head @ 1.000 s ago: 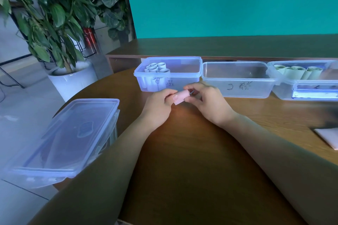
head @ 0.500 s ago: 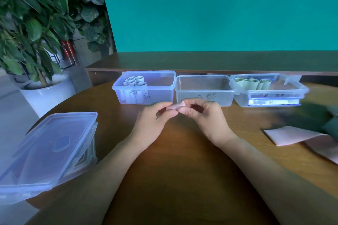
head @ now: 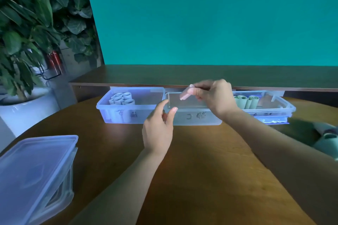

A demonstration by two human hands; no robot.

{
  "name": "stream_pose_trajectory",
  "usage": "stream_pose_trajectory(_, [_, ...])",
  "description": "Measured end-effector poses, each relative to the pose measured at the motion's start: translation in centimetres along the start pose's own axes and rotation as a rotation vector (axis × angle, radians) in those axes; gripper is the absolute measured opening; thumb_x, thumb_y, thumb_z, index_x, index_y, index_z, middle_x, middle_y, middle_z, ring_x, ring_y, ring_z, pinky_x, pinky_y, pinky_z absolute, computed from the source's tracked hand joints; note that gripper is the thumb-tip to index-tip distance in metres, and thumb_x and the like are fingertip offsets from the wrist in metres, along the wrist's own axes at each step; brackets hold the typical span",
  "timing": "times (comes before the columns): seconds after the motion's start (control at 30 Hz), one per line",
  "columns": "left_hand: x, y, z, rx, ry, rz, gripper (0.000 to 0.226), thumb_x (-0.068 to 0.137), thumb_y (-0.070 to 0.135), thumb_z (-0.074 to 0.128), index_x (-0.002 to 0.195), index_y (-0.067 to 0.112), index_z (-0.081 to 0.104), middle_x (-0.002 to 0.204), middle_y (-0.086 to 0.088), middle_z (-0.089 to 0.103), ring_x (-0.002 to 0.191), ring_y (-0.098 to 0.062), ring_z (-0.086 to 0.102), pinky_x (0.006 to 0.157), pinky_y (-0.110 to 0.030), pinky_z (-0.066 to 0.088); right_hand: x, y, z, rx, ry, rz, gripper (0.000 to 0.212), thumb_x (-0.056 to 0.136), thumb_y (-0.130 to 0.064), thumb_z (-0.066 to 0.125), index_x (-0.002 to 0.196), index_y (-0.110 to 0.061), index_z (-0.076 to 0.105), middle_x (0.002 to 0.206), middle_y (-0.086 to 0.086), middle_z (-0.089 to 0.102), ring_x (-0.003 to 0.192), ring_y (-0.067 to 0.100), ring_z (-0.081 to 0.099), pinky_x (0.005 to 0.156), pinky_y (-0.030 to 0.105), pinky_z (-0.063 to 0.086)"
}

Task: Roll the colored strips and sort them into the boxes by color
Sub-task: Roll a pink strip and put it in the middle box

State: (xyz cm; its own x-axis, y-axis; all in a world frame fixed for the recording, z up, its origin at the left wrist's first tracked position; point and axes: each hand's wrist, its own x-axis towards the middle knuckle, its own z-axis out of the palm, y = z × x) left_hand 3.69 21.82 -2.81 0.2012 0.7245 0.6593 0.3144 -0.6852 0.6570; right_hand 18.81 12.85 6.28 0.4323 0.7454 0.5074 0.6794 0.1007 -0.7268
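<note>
Right hand point(head: 214, 97) lifted pink roll point(head: 186, 93) over middle box's point(head: 197, 118) rim

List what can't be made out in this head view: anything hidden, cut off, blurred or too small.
- Handwritten marks on the middle box: too small and faint to read.
- Pink roll in the right hand: motion-blurred; its far end hidden by fingers.
- Label on the left box: too small to read.
- Right box: partly hidden by the right forearm.
- Lidded box: cut off by the left edge; contents unclear.
- Left hand: nothing visibly held.
</note>
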Motion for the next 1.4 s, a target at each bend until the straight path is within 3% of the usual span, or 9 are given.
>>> stream_pose_trajectory(0.17, [0.8,-1.2,0.7,-0.004,-0.030,0.023,0.034,0.096,0.045,0.062,0.121,0.023,0.070,0.077,0.010,0.063,0.070,-0.012,0.059,0.065,-0.032,0.055,4.4,1.7,1.2,-0.208,-0.157,0.108,0.008,0.075,-0.037,0.079,0.072,-0.030,0.082,0.084,-0.011,0.077,0.072,0.019,0.067,0.076,0.023,0.055])
stream_pose_trajectory(0.3, [1.0,-2.0,1.0,-0.009,-0.060,0.074,0.028,0.095,0.040,0.065,0.114,0.021,0.074,0.089,0.006,0.071,0.075,-0.010,0.062,0.068,-0.033,0.057,6.8,2.6,3.1,-0.283,-0.214,0.174,0.013,0.069,-0.029,0.086,0.059,-0.030,0.077,0.062,-0.003,0.072,0.056,0.011,0.060,0.053,0.013,0.048])
stream_pose_trajectory(0.4, [1.1,-2.2,1.2,-0.018,-0.073,0.077,0.024,0.094,0.034,0.068,0.114,0.022,0.074,0.090,0.007,0.071,0.075,-0.005,0.059,0.069,-0.013,0.049,8.2,3.5,4.7,-0.355,-0.282,0.220,0.010,0.074,-0.025,0.084,0.066,-0.022,0.079,0.065,-0.001,0.074,0.064,0.016,0.071,0.060,0.013,0.054])
stream_pose_trajectory(0.47, [1.1,-2.3,1.2,-0.021,-0.065,0.082,0.022,0.094,0.030,0.070,0.114,0.022,0.075,0.089,0.009,0.070,0.075,-0.003,0.058,0.068,-0.006,0.043,8.8,4.1,5.7,-0.345,-0.303,0.254,0.010,0.079,-0.023,0.083,0.074,-0.015,0.079,0.071,0.005,0.076,0.071,0.018,0.075,0.074,0.025,0.062])
stream_pose_trajectory(0.57, [1.1,-2.6,1.3,-0.048,-0.054,0.105,0.021,0.094,0.028,0.069,0.113,0.021,0.075,0.091,0.008,0.071,0.078,-0.004,0.060,0.069,-0.011,0.049,9.4,4.7,6.9,-0.352,-0.332,0.267,0.013,0.084,-0.022,0.080,0.079,-0.011,0.077,0.073,0.006,0.077,0.071,0.016,0.076,0.080,0.030,0.062])
stream_pose_trajectory(0.77, [1.1,-2.7,1.5,-0.081,-0.059,0.105,0.022,0.094,0.024,0.069,0.114,0.019,0.075,0.101,0.008,0.073,0.091,0.000,0.062,0.078,-0.010,0.050,9.8,4.7,8.3,-0.351,-0.320,0.267,0.014,0.080,-0.019,0.084,0.078,-0.007,0.076,0.068,0.007,0.076,0.070,0.017,0.076,0.077,0.029,0.062])
stream_pose_trajectory(0.97, [1.2,-2.7,1.5,-0.101,-0.063,0.076,0.019,0.094,0.022,0.069,0.112,0.019,0.076,0.101,0.010,0.073,0.091,0.013,0.058,0.080,-0.004,0.045,9.4,5.1,7.8,-0.218,-0.303,0.326,0.008,0.075,-0.003,0.081,0.082,-0.001,0.076,0.075,0.012,0.077,0.076,0.023,0.077,0.078,0.030,0.063])
stream_pose_trajectory(1.17, [1.2,-2.7,1.7,-0.103,-0.054,0.087,0.019,0.094,0.021,0.070,0.112,0.018,0.076,0.104,0.010,0.073,0.092,0.016,0.057,0.083,-0.006,0.048,9.2,5.2,7.5,-0.072,-0.290,0.405,0.012,0.080,0.001,0.083,0.089,-0.004,0.078,0.079,0.009,0.077,0.061,0.013,0.074,0.056,0.014,0.054])
stream_pose_trajectory(1.4, [1.1,-2.4,1.4,-0.105,-0.062,0.082,0.021,0.093,0.023,0.069,0.113,0.018,0.076,0.104,0.008,0.073,0.090,0.009,0.059,0.081,-0.004,0.047,9.3,5.3,7.6,-0.136,-0.326,0.420,0.008,0.083,-0.013,0.084,0.085,-0.009,0.077,0.080,0.008,0.078,0.070,0.017,0.077,0.072,0.023,0.062])
